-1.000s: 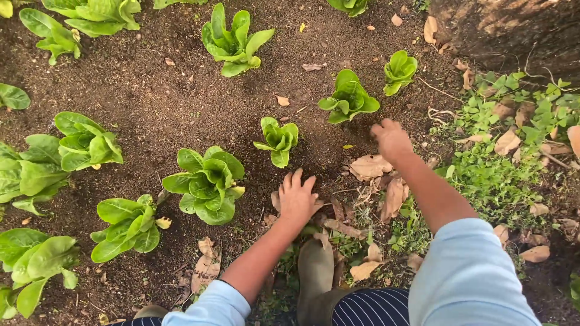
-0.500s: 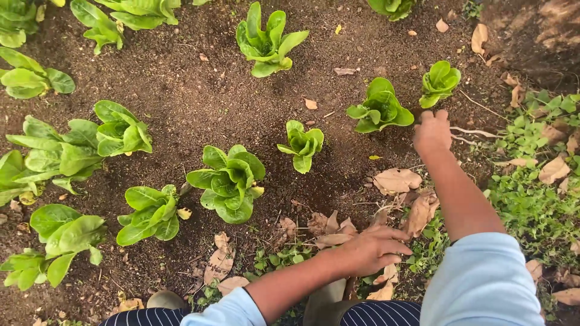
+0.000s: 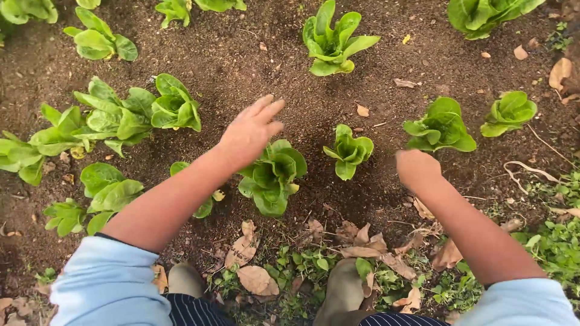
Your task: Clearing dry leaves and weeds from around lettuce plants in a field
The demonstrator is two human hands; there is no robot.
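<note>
Lettuce seedling [image 3: 272, 176] sitting in dark soil [image 3: 241, 66] beneath left hand [image 3: 249, 131] hovering flat, fingers spread, holding nothing; right hand [image 3: 415, 168] curling closed, contents impossible to tell.

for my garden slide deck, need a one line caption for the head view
Left hand open above a young lettuce plant, right hand closed near the dark soil.

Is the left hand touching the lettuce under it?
Cannot tell. In the head view the left hand is open, fingers spread, overlapping the lettuce from above; one top-down view shows neither contact nor gap.
</note>
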